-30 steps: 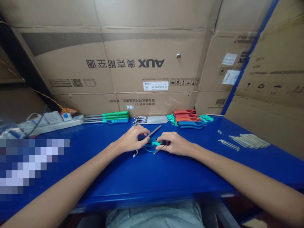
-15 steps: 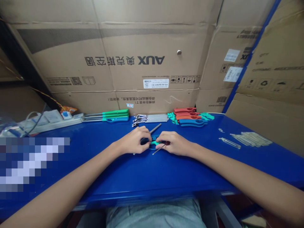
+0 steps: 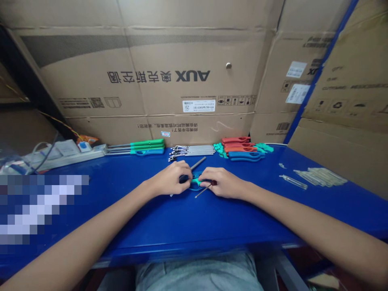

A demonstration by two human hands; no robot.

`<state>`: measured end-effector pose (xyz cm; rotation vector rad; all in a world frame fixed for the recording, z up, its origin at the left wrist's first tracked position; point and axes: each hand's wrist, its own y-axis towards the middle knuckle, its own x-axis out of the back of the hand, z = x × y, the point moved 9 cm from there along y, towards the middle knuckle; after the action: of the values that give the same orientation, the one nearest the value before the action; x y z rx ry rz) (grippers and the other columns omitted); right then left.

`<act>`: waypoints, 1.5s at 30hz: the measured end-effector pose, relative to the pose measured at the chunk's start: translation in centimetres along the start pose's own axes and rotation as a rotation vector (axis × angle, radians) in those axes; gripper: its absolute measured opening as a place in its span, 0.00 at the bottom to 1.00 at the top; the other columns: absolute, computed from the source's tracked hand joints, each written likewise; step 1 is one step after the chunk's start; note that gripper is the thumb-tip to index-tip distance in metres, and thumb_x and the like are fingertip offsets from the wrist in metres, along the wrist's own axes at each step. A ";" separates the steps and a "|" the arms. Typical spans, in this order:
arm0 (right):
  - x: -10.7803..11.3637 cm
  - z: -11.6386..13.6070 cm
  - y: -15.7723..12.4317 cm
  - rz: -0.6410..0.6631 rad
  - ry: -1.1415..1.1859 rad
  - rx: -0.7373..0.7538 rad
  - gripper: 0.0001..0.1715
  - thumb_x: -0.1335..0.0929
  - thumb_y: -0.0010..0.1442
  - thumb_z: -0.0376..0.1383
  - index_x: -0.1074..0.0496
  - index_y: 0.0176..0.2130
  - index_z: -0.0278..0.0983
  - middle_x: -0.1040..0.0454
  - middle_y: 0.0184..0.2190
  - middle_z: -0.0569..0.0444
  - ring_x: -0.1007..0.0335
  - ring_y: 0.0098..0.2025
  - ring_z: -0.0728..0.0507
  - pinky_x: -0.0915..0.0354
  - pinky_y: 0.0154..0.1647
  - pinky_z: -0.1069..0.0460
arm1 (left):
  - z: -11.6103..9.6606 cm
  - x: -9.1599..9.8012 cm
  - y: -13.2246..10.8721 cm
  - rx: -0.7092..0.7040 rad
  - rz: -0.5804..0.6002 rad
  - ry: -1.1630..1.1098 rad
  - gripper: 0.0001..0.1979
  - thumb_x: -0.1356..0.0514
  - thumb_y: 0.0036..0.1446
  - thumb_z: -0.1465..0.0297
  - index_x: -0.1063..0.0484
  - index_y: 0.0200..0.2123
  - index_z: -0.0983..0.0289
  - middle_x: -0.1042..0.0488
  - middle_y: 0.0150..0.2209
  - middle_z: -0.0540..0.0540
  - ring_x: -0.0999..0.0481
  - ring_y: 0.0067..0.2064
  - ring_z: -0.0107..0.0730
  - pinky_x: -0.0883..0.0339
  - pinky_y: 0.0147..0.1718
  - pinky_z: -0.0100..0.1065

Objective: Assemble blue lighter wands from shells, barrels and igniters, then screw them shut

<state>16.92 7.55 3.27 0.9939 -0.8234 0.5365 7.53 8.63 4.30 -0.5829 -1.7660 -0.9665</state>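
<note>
Teal plastic part [image 3: 196, 184] gripped between left hand [image 3: 169, 178] and right hand [image 3: 220, 182], metal rods [image 3: 192, 150] in a row beyond

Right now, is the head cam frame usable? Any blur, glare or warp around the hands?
Head view: usable. The left hand and right hand look fairly sharp, though they hide much of the teal plastic piece between them. Wide-angle warp bends the edge of the blue bench; a pixelated patch covers its lower left. Light is soft, without strong glare.
</note>
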 end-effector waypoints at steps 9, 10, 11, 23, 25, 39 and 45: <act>-0.2 -0.1 0.0 0.039 -0.015 -0.002 0.15 0.36 0.58 0.23 0.24 0.40 0.33 0.25 0.36 0.48 0.30 0.35 0.46 0.35 0.37 0.53 | 0.1 -0.1 0.0 0.004 0.007 0.007 0.07 0.43 0.52 0.75 0.24 0.30 0.65 0.25 0.34 0.56 0.27 0.38 0.35 0.33 0.40 0.34; -0.3 -0.2 0.0 0.046 -0.017 -0.003 0.16 0.36 0.57 0.22 0.24 0.40 0.33 0.25 0.36 0.48 0.30 0.35 0.46 0.35 0.37 0.53 | 0.1 -0.1 0.0 0.005 0.007 0.006 0.07 0.43 0.52 0.75 0.24 0.30 0.65 0.25 0.34 0.56 0.27 0.39 0.36 0.33 0.40 0.34; -0.3 -0.2 -0.1 0.053 -0.019 -0.005 0.17 0.37 0.56 0.21 0.24 0.40 0.33 0.25 0.36 0.49 0.30 0.35 0.47 0.35 0.37 0.53 | 0.1 -0.1 0.0 0.006 0.009 0.006 0.07 0.43 0.52 0.75 0.24 0.30 0.65 0.25 0.34 0.56 0.27 0.39 0.36 0.33 0.40 0.34; -0.4 -0.2 -0.1 0.066 -0.013 -0.005 0.18 0.37 0.54 0.20 0.24 0.39 0.33 0.26 0.35 0.49 0.32 0.34 0.47 0.36 0.37 0.53 | 0.0 0.0 0.1 0.006 0.016 0.014 0.07 0.43 0.51 0.76 0.25 0.29 0.65 0.25 0.33 0.55 0.27 0.38 0.35 0.33 0.39 0.33; -0.5 -0.2 -0.1 0.072 -0.011 -0.010 0.18 0.37 0.54 0.20 0.24 0.39 0.33 0.27 0.34 0.50 0.32 0.33 0.47 0.37 0.36 0.54 | 0.0 0.0 0.1 0.003 0.015 0.012 0.07 0.43 0.51 0.76 0.25 0.29 0.65 0.25 0.33 0.55 0.27 0.38 0.35 0.33 0.39 0.33; -0.6 -0.3 -0.1 0.078 -0.002 -0.013 0.17 0.37 0.54 0.20 0.25 0.39 0.34 0.26 0.35 0.50 0.32 0.34 0.48 0.36 0.37 0.54 | 0.0 0.0 0.1 -0.008 0.016 0.019 0.07 0.44 0.51 0.75 0.25 0.29 0.65 0.26 0.32 0.55 0.28 0.37 0.34 0.33 0.39 0.33; -0.6 -0.3 -0.1 0.092 -0.001 -0.026 0.17 0.37 0.54 0.20 0.25 0.38 0.34 0.27 0.36 0.50 0.31 0.35 0.47 0.36 0.38 0.53 | 0.1 0.0 0.0 -0.001 0.018 0.022 0.07 0.43 0.51 0.75 0.25 0.30 0.64 0.25 0.32 0.55 0.28 0.37 0.35 0.33 0.39 0.33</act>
<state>16.71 7.71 2.61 0.9361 -0.8781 0.6022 7.49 8.74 4.26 -0.5857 -1.7381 -0.9583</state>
